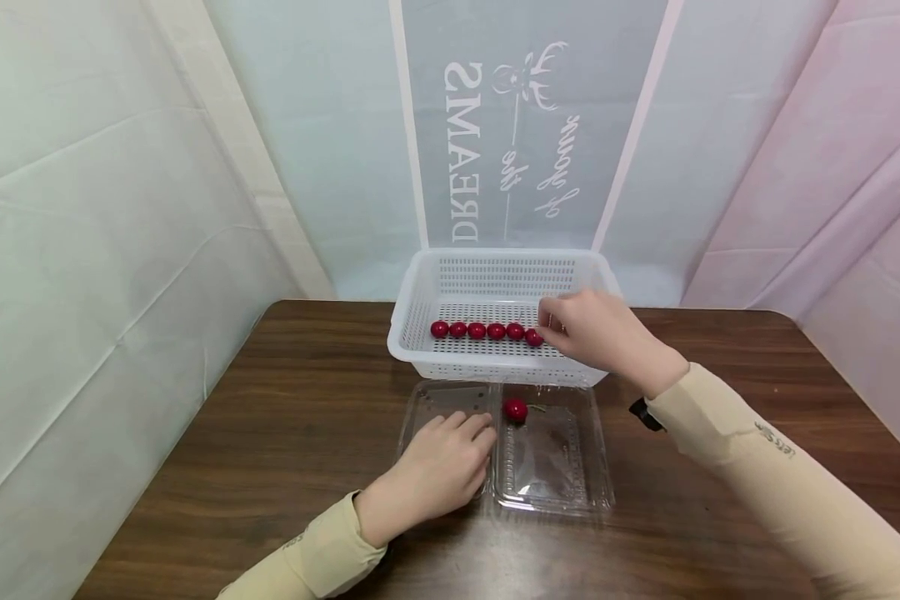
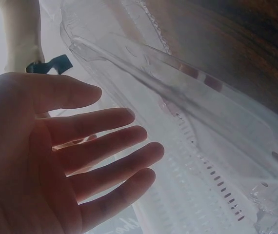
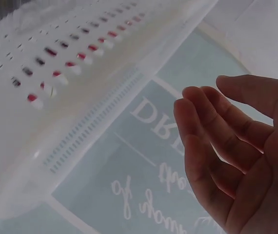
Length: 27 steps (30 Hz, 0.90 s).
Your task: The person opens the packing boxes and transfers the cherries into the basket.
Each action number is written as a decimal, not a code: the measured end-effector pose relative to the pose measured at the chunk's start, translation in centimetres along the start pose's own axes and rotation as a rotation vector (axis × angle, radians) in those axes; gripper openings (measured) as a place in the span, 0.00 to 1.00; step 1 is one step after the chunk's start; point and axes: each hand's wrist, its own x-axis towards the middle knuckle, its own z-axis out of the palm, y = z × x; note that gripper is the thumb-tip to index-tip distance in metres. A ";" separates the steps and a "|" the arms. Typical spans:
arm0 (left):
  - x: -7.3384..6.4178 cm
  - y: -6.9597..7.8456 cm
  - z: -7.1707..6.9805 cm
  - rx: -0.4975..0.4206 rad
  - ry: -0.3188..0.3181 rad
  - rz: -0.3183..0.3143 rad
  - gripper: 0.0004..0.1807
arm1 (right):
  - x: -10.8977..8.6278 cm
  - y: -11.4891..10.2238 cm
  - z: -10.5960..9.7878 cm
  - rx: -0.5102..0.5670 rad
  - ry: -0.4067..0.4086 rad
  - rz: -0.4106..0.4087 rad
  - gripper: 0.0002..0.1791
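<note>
My right hand (image 1: 598, 330) reaches into the white plastic basket (image 1: 401, 333), beside the right end of a row of several glossy red cherries (image 1: 477, 331). In the right wrist view its fingers bend loosely, with a gap to the thumb and nothing between them. A clear plastic clamshell box (image 1: 543, 467) lies unfolded in front of the basket. One red cherry (image 1: 515, 409) with a green stem sits in its right half. Over the left half is my left hand (image 1: 444, 462); its fingers look straight and slightly spread in the left wrist view, holding nothing.
Everything stands on a dark brown wooden table (image 1: 292, 417). A pale cloth hanging (image 1: 510, 125) with mirrored white lettering is right behind the basket, and white cloth walls (image 1: 105, 250) rise at both sides.
</note>
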 end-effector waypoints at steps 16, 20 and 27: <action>0.0 0.0 -0.1 0.001 0.016 0.002 0.12 | -2.8 -2.8 1.2 -0.012 0.017 -0.010 0.04; 0.0 0.0 0.0 0.007 0.017 0.004 0.13 | -3.2 -3.1 1.6 -0.023 -0.007 -0.010 0.04; 0.0 0.1 -0.1 0.004 0.013 0.005 0.13 | -3.8 -3.3 2.8 -0.025 -0.034 -0.007 0.05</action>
